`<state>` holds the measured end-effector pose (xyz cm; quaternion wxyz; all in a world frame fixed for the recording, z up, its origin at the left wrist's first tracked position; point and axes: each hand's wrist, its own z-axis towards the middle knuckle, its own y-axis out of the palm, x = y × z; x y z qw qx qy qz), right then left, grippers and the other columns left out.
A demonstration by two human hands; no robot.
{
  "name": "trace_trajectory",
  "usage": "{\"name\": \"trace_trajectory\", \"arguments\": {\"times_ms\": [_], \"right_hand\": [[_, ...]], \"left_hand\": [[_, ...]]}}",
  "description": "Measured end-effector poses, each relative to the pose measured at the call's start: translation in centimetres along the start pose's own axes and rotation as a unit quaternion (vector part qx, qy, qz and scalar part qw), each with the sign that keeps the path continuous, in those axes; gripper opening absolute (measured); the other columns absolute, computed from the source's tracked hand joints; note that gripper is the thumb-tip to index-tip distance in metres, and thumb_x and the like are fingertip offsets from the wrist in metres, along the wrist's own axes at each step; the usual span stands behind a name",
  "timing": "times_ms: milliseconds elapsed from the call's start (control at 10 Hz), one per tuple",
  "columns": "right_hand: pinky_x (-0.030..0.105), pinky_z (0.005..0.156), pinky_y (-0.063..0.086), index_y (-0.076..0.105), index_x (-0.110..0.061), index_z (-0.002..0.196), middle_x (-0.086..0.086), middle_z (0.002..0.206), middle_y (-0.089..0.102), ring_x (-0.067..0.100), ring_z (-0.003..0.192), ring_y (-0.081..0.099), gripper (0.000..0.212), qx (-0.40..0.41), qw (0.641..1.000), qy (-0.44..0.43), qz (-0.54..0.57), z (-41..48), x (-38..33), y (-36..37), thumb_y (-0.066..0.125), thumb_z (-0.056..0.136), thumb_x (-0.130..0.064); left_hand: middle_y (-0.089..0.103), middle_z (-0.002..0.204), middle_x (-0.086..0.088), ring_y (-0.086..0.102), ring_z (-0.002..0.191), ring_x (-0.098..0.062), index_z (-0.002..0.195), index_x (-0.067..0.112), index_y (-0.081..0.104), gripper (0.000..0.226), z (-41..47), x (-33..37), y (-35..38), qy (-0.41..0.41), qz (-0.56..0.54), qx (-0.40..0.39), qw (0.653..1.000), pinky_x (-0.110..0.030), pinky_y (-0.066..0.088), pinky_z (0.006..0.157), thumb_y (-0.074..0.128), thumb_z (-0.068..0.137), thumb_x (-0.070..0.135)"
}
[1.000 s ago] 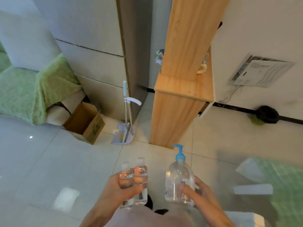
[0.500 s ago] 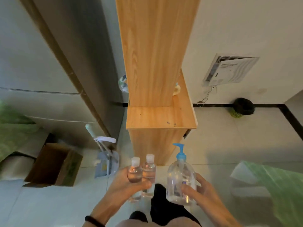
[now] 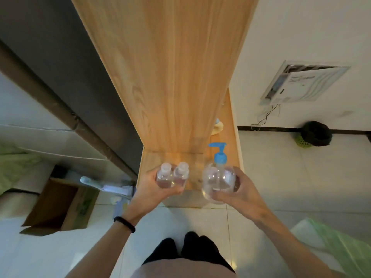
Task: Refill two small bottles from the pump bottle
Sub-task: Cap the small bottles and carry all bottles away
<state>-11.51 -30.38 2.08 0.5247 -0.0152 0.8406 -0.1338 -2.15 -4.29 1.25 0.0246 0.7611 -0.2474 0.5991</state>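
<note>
Two clear bottles were seen gripped side by side and touching in the left hand [image 3: 154, 190], just left of the frame's centre: one small bottle [image 3: 164, 176] and the other small bottle [image 3: 181, 176], both upright, with the fingers and thumb wrapped round their lower halves. Pale caps were seen seated on both necks. The pump bottle [image 3: 218, 182] was held just right of centre in the right hand [image 3: 240, 189], the fingers curled round its rounded body, with its blue pump head [image 3: 219, 152] pointing up and away from the small bottles. All three containers were held over or just in front of the wooden ledge [image 3: 192, 158] at the foot of the tall wooden panel [image 3: 170, 67] that filled the upper middle of the frame. Whether any base had touched the ledge could not be told.

As far as could be judged, no part of the refilling itself had been done: the caps were on, the pump was untouched and no spout was aimed at any neck. Some clear liquid appeared to lie in the pump bottle, but the levels in the small bottles could not be read with confidence. What was left was judged to be nearly everything: the bottles to be set down, both caps to be removed, each bottle to be filled under the spout, and the caps to be refitted.
</note>
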Motion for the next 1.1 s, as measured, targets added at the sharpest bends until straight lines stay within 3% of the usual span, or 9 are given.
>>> {"name": "trace_trajectory", "arguments": {"times_ms": [100, 200, 400, 500, 600, 700, 900, 1000, 1100], "right_hand": [[0.013, 0.075, 0.057, 0.06, -0.035, 0.124, -0.022, 0.106, 0.075, -0.001, 0.097, 0.074, 0.08, 0.03, 0.999, -0.029, -0.02, 2.8, -0.1, -0.1, 0.098, 0.053, -0.037], [0.014, 0.075, 0.058, 0.056, -0.042, 0.13, -0.026, 0.108, 0.073, -0.002, 0.097, 0.073, 0.088, 0.054, 0.997, -0.042, -0.044, 4.3, -0.1, 0.3, 0.098, 0.053, -0.042], [0.011, 0.076, 0.055, 0.046, -0.054, 0.131, -0.033, 0.115, 0.066, -0.007, 0.104, 0.066, 0.095, 0.057, 0.993, -0.052, -0.088, 5.9, 0.3, 1.2, 0.098, 0.052, -0.044], [0.013, 0.083, 0.051, 0.042, -0.058, 0.13, -0.034, 0.119, 0.063, -0.011, 0.111, 0.06, 0.097, 0.061, 0.991, -0.059, -0.106, 6.1, 0.7, 1.4, 0.098, 0.052, -0.049], [0.007, 0.078, 0.048, 0.038, -0.064, 0.129, -0.036, 0.121, 0.06, -0.015, 0.113, 0.057, 0.097, 0.064, 0.989, -0.062, -0.118, 6.1, 1.0, 1.6, 0.096, 0.052, -0.054], [0.009, 0.078, 0.048, 0.038, -0.063, 0.13, -0.033, 0.122, 0.062, -0.014, 0.112, 0.058, 0.097, 0.065, 0.988, -0.059, -0.124, 6.1, 1.1, 1.6, 0.096, 0.053, -0.054], [0.013, 0.085, 0.048, 0.037, -0.062, 0.133, -0.032, 0.124, 0.061, -0.012, 0.114, 0.057, 0.098, 0.056, 0.988, -0.063, -0.126, 6.0, 0.8, 1.5, 0.096, 0.054, -0.058], [0.025, 0.1, 0.052, 0.033, -0.059, 0.141, -0.032, 0.13, 0.058, -0.005, 0.121, 0.057, 0.105, 0.045, 0.988, -0.046, -0.138, 5.9, 0.5, 1.6, 0.096, 0.057, -0.056], [0.038, 0.116, 0.046, 0.023, -0.041, 0.16, -0.022, 0.149, 0.051, 0.009, 0.138, 0.053, 0.123, 0.035, 0.992, -0.039, -0.115, 4.8, 0.3, 1.0, 0.098, 0.063, -0.044]], "left_hand": [[0.082, 0.099, 0.004, 0.076, 0.088, -0.008, 0.098, 0.051, 0.076, 0.049, 3.2, 0.2, 0.2, 0.004, 0.003, 0.008, 1.0, -0.032, 0.063, 0.081, 0.094, 0.052, 0.046], [0.078, 0.093, 0.028, 0.072, 0.083, 0.009, 0.094, 0.065, 0.07, 0.052, 5.2, 0.4, 0.5, 0.017, 0.012, -0.007, 1.0, -0.014, 0.058, 0.074, 0.091, 0.048, 0.051], [0.078, 0.087, 0.029, 0.072, 0.08, 0.012, 0.092, 0.061, 0.073, 0.048, 6.8, 0.3, 0.9, 0.031, -0.016, -0.022, 0.999, -0.005, 0.054, 0.067, 0.091, 0.052, 0.041], [0.078, 0.093, 0.028, 0.072, 0.085, 0.01, 0.093, 0.06, 0.073, 0.055, 7.3, -0.8, 0.7, 0.04, -0.005, -0.023, 0.999, -0.009, 0.056, 0.074, 0.094, 0.054, 0.029], [0.078, 0.093, 0.027, 0.071, 0.088, 0.013, 0.098, 0.052, 0.073, 0.055, 7.8, -2.4, 0.1, 0.032, 0.026, -0.029, 0.999, -0.007, 0.055, 0.079, 0.099, 0.06, 0.02], [0.076, 0.091, 0.018, 0.068, 0.084, 0.019, 0.109, 0.028, 0.073, 0.049, 8.3, -3.2, -0.2, 0.01, 0.081, -0.052, 0.995, -0.002, 0.051, 0.072, 0.097, 0.07, 0.011], [0.082, 0.098, 0.012, 0.077, 0.094, -0.004, 0.098, 0.037, 0.076, 0.047, 8.5, -2.8, -1.1, 0.01, 0.039, -0.052, 0.998, -0.019, 0.06, 0.081, 0.094, 0.055, 0.034], [0.08, 0.1, 0.018, 0.075, 0.095, -0.001, 0.102, 0.037, 0.073, 0.049, 8.4, -2.6, -1.0, 0.026, 0.067, -0.063, 0.995, -0.019, 0.059, 0.078, 0.098, 0.061, 0.025], [0.075, 0.115, 0.024, 0.071, 0.108, 0.002, 0.118, 0.042, 0.069, 0.067, 7.9, -1.7, -1.8, 0.051, 0.084, -0.084, 0.992, -0.015, 0.056, 0.085, 0.1, 0.063, 0.022]]}}
